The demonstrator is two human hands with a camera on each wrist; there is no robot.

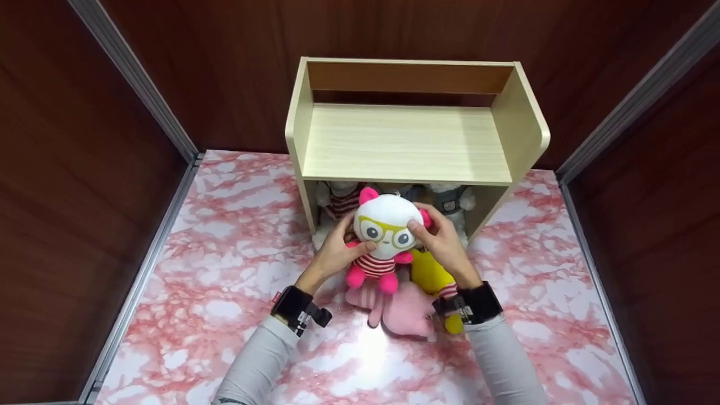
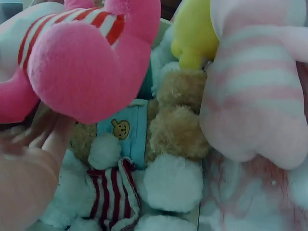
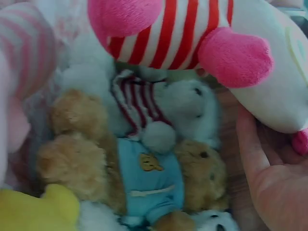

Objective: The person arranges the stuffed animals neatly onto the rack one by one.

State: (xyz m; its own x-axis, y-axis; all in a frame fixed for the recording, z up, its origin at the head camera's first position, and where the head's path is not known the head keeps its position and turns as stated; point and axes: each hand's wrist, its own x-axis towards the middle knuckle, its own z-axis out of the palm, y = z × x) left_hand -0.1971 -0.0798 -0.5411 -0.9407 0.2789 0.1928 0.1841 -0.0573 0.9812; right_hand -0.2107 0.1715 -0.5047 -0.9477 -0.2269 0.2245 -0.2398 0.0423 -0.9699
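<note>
A plush panda with a white head, yellow glasses, pink limbs and a red-striped body is held in front of the shelf's lower opening. My left hand grips it low on one side, thumb across the cheek. On the other side my right hand holds the head near the ear, thumb on its front. Behind it, inside the lower compartment, a brown teddy bear in a blue shirt sits between a white plush toy in a striped garment and a white plush toy in blue-grey clothing.
A pink pig-like plush toy and a yellow plush toy lie on the pink marbled floor below the panda. The pale wooden shelf stands against the back panel. Dark wood-look panels rise on both sides.
</note>
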